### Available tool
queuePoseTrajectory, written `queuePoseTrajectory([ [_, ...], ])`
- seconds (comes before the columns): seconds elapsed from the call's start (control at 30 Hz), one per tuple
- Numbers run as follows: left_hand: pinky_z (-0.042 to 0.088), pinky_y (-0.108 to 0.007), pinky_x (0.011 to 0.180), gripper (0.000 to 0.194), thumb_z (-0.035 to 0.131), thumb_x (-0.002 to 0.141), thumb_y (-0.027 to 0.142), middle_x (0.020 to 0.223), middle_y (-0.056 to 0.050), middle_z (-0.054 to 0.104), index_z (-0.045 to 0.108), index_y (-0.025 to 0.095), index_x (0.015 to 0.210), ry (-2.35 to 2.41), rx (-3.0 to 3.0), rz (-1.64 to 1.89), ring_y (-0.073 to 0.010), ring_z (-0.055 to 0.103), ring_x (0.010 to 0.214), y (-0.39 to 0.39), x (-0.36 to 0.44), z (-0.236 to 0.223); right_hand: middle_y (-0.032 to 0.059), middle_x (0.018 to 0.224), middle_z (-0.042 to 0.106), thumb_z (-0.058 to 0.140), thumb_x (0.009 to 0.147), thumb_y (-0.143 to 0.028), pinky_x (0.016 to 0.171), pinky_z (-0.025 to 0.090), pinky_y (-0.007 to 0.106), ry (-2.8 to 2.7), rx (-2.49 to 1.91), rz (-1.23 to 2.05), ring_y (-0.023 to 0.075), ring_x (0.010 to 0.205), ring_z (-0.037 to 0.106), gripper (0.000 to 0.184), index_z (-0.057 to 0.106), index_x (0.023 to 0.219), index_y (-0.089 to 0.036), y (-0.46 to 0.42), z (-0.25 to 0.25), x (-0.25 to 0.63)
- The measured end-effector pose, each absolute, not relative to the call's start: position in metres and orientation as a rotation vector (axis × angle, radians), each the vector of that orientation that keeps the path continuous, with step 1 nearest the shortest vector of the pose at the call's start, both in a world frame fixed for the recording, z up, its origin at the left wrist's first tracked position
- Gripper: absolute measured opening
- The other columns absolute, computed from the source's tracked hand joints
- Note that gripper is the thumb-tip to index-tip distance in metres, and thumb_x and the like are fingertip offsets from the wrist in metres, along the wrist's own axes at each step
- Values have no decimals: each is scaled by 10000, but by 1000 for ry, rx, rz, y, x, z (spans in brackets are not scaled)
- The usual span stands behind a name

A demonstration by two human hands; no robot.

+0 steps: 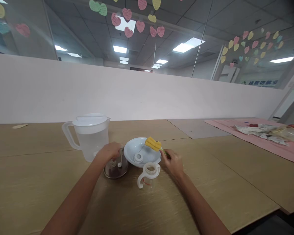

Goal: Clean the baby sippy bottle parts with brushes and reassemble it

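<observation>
At the middle of the head view, on a wood-toned table (205, 182): one shallow white bowl (130, 150), round, with a small white ring (138, 158) lying inside it.

Right hand (173, 162): at the bowl's right edge, fingers clamped on the green handle of a yellow sponge brush (153, 144); the yellow head is raised over the far right part of the bowl.

Left hand (112, 151): above a round, dark-bottomed dish (123, 169) just left of the bowl; fingers bent, blurred, cannot tell whether they are clamped on anything. Just beside them, a thin pale tube with a white end (120, 164), seen over the dish.

Clear bottle (148, 181): upright, near side of the bowl, red print on its wall, white two-handled collar around its open top.

Pitcher (94, 140): translucent, white lid on, handle to the left, standing behind the left hand.

Far right: pink cloth (225, 125) bearing plastic packaging (284, 133); grey mat (198, 128) beside it.

Back: low white wall (137, 94), glass above, heart-shaped notes (127, 14) in pink, yellow and green.
</observation>
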State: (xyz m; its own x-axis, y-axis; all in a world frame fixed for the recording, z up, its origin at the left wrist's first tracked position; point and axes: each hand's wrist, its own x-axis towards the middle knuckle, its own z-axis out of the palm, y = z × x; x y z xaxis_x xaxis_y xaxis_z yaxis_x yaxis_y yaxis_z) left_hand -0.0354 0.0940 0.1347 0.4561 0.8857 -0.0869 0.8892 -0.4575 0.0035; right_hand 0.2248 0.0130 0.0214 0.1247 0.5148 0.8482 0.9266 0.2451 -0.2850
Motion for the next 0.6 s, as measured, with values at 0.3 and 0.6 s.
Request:
queuePoseTrajectory([
  [0.3, 444, -282, 680, 202, 546, 754, 326, 881, -91, 662, 671, 168, 775, 1312, 2809, 117, -218, 614, 788, 74, 22, 109, 58, 636, 618, 402, 897, -455, 534, 362, 221, -1526, -1422, -491, 118, 532, 520, 422, 626, 732, -138, 13, 20, 225],
  [0.6, 445, -246, 676, 146, 603, 678, 265, 858, -62, 652, 652, 160, 766, 1198, 2681, 332, -191, 604, 793, 85, 19, 107, 50, 635, 610, 414, 898, -437, 531, 359, 225, -1530, -1407, -514, 116, 529, 511, 402, 615, 719, -139, 12, 22, 223],
])
